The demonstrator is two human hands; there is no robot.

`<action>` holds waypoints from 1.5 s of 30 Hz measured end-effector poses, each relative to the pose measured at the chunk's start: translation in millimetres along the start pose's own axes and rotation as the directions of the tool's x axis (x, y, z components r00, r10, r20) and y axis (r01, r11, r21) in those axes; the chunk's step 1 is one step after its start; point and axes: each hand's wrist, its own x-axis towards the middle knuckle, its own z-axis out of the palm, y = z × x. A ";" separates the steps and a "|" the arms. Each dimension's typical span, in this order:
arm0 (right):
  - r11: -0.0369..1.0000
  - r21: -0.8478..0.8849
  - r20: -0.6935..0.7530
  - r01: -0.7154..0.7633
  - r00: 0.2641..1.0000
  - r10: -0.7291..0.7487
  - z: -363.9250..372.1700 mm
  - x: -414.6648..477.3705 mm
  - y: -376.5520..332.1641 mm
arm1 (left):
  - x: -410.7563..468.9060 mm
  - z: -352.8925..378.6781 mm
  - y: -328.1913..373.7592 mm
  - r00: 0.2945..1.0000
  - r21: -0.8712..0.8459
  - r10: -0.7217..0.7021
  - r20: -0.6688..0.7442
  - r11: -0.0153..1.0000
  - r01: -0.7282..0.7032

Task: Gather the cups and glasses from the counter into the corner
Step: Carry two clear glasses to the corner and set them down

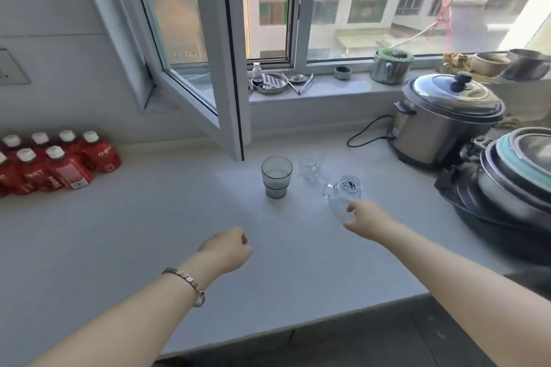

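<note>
A smoky grey tumbler (276,176) stands on the white counter (149,232), just below the open window sash. To its right sits a small clear glass (310,170). Further right is a clear mug (347,188) with a dark logo, its handle pointing left. Directly in front of the mug is another small clear glass (338,206), faint against the counter. My right hand (368,219) has its thumb and fingers curled around this glass. My left hand (228,249) hovers over the counter in front of the tumbler, fingers curled in, holding nothing.
Several red bottles (50,162) stand at the far left by the wall. A steel rice cooker (444,119) with its cord, and stacked pots and lids (507,182), fill the right side. The open window sash (226,74) juts over the counter. Small dishes line the sill (328,88).
</note>
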 end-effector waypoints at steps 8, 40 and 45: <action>0.978 0.137 -0.131 -0.156 0.976 0.174 -5.7 116.4 9.5 | 84.9 6.7 44.8 0.995 -0.062 -0.095 -0.014 0.994 0.094; 0.902 0.299 0.067 0.311 0.936 -0.345 -2.0 176.1 55.5 | 108.6 32.2 120.1 0.859 -0.430 -0.439 -0.265 0.851 0.302; 0.857 0.283 0.101 0.430 0.876 -0.472 -2.8 140.5 26.1 | 43.9 45.0 90.2 0.797 -0.475 -0.515 -0.315 0.813 0.337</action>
